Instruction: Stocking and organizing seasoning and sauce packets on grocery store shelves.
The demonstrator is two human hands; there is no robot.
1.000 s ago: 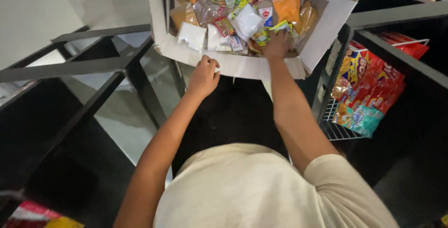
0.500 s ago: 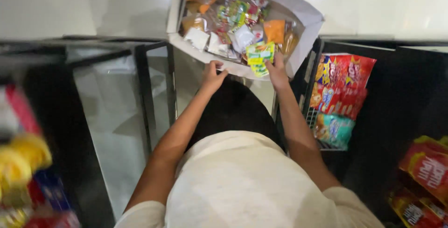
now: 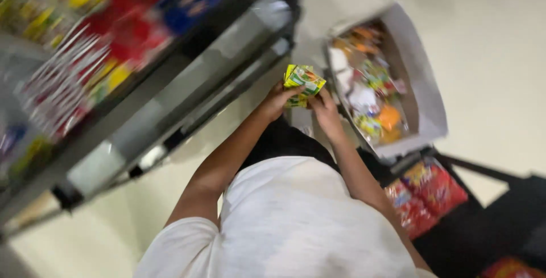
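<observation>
Holding: both hands meet in front of the body on a small stack of green and yellow packets point(image 3: 303, 82), raised above the floor and clear of every surface.
Left hand: the left hand point(image 3: 277, 100) grips the stack from its left side, fingers curled up around the lower edge, closed on the packets.
Right hand: the right hand point(image 3: 325, 107) clasps the same stack from the right and below, thumb against the packets; the two hands are nearly touching.
Packets: the top one tilts, its printed face turned up toward the camera; how many are in the stack cannot be told.
Box: a white cardboard box point(image 3: 424, 79) sits just to the right of the hands, open at the top and crowded with mixed small packets in orange, white, green and yellow.
Shelves: a dark metal shelf rack point(image 3: 187, 73) runs to the left, its upper level blurred with red, blue and yellow goods.
Lower right: red snack bags point(image 3: 426, 195) stand in a dark rack below the box.
Floor: pale, glossy tile floor point(image 3: 500, 45) spreads around the box.
Clothing: a white T-shirt point(image 3: 301, 221) fills the foreground.
</observation>
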